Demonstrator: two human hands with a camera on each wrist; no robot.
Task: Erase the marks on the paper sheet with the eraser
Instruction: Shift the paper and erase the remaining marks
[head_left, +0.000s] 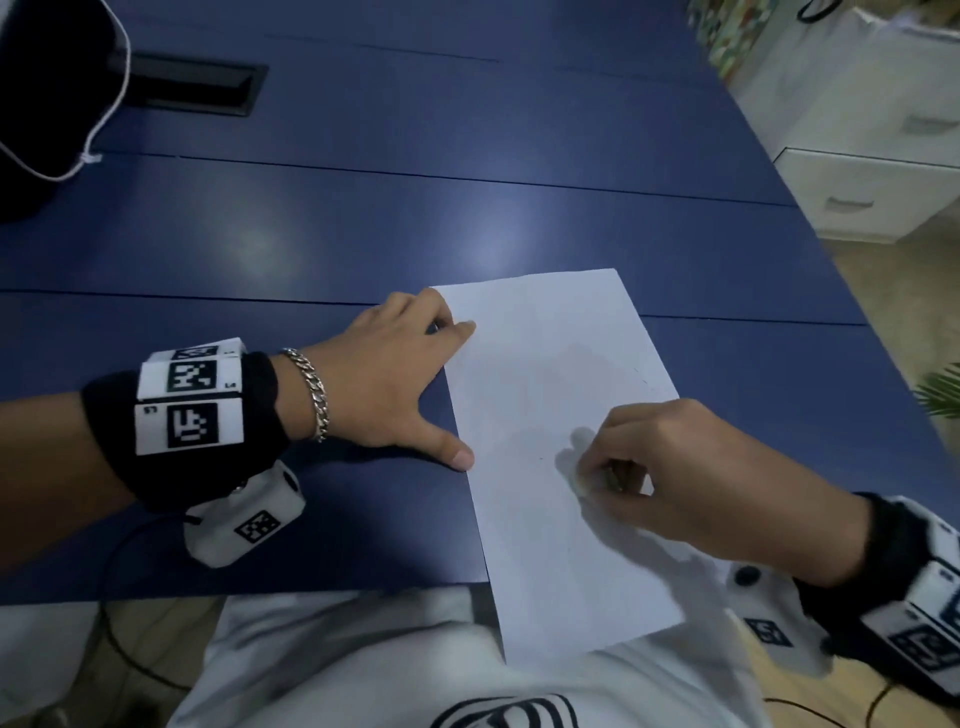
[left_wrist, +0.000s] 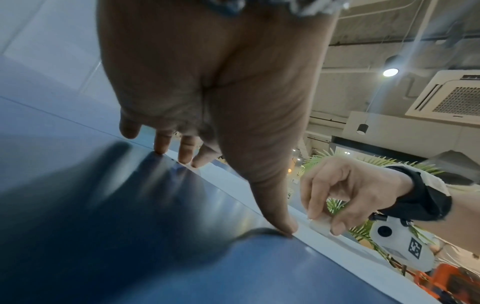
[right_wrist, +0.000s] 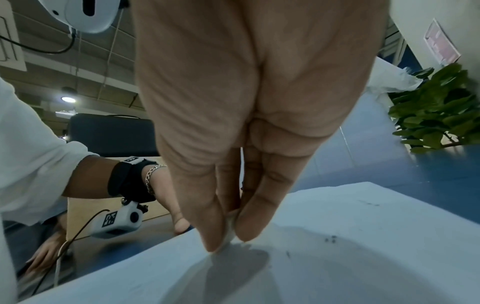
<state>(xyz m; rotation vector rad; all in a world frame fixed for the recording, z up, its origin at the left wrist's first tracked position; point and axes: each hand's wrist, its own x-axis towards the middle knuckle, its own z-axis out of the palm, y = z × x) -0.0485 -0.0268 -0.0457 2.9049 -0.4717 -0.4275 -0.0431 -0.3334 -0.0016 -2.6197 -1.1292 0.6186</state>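
Observation:
A white paper sheet (head_left: 550, 415) lies on the blue table (head_left: 311, 234), its near end hanging over the table's front edge. My right hand (head_left: 691, 478) pinches a small white eraser (right_wrist: 230, 230) between thumb and fingers and presses it on the middle of the sheet; the eraser (left_wrist: 320, 223) also shows from the left wrist. Faint dark specks (right_wrist: 331, 238) lie on the paper (right_wrist: 337, 257) beside the eraser. My left hand (head_left: 395, 374) lies flat, thumb (left_wrist: 283, 224) and fingertips (left_wrist: 185, 156) holding down the sheet's left edge.
A dark bag with a white cord (head_left: 47, 104) sits at the table's far left, next to a black cable slot (head_left: 192, 88). White drawers (head_left: 872, 192) and a green plant (right_wrist: 436, 111) stand to the right, off the table.

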